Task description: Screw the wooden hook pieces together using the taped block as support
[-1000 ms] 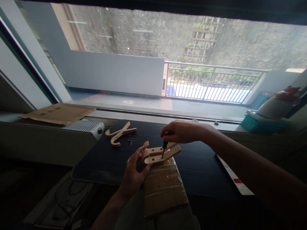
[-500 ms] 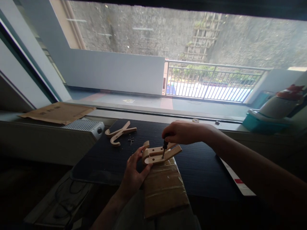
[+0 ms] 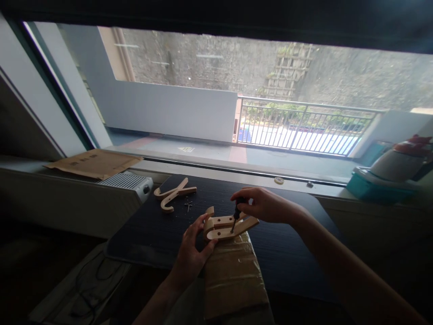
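My right hand (image 3: 252, 204) is closed round the dark handle of a screwdriver (image 3: 237, 210). Its tip meets a hole or screw in the nearer of two curved wooden hooks (image 3: 226, 233). My left hand (image 3: 194, 246) grips the rounded ends of these hooks between thumb and fingers. Both lie on top of a long brown block wrapped in clear tape (image 3: 233, 275). A second group of wooden hooks (image 3: 171, 198) lies crossed at the table's far left, with several screws (image 3: 188, 206) beside it.
The dark table (image 3: 149, 234) stands below a window sill. A radiator (image 3: 135, 181) with a brown envelope (image 3: 98, 163) is at the left. On the sill sit a tape roll (image 3: 278, 180) and, at the right, a teal box (image 3: 367, 184) with a white-and-red object on it.
The whole view has tilted up, so everything sits lower in the picture. My right hand keeps the screwdriver on the hook, its wrist and fingers slightly turned. The left hand's hold is unchanged.
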{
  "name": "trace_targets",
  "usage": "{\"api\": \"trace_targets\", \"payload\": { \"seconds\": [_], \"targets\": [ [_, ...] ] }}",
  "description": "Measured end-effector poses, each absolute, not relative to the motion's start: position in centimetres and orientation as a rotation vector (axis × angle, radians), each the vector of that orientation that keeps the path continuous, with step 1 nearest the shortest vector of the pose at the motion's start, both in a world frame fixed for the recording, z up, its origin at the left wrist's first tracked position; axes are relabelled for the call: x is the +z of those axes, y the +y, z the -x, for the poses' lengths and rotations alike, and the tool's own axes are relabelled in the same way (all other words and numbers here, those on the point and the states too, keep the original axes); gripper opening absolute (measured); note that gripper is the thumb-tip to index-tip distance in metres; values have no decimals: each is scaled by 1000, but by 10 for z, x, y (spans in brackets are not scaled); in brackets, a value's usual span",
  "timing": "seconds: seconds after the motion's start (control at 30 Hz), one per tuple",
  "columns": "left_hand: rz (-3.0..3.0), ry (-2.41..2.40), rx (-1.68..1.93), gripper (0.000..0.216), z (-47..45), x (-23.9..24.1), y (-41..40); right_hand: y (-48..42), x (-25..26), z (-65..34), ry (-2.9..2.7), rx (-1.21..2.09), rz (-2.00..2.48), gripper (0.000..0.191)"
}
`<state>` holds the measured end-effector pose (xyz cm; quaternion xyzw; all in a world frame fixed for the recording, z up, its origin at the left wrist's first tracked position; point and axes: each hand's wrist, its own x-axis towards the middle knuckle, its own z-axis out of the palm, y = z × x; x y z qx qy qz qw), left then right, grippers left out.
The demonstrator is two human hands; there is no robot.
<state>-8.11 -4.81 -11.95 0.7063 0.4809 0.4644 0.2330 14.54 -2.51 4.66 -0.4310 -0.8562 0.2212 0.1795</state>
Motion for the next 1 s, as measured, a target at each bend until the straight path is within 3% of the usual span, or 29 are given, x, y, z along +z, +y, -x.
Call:
{"api": "trace_targets", "payload": {
  "seconds": [0.13, 0.33, 0.63, 1.0],
  "targets": [
    [-1897, 1277, 1305, 56, 80, -120, -46, -26, 19, -151, -2159, 822, 1176, 39],
    [-1851, 1255, 1360, 57, 69, -121, -27, -1, -14, -147, -1946, 719, 1164, 34],
    [-1728, 1145, 1373, 61, 45, -114, 45, 53, -5, -158, -1981, 507, 1217, 31],
    [-1602, 1111, 1414, 64, 48, -139, 54, 58, -10, -171, -1938, 645, 1145, 41]
  ]
}}
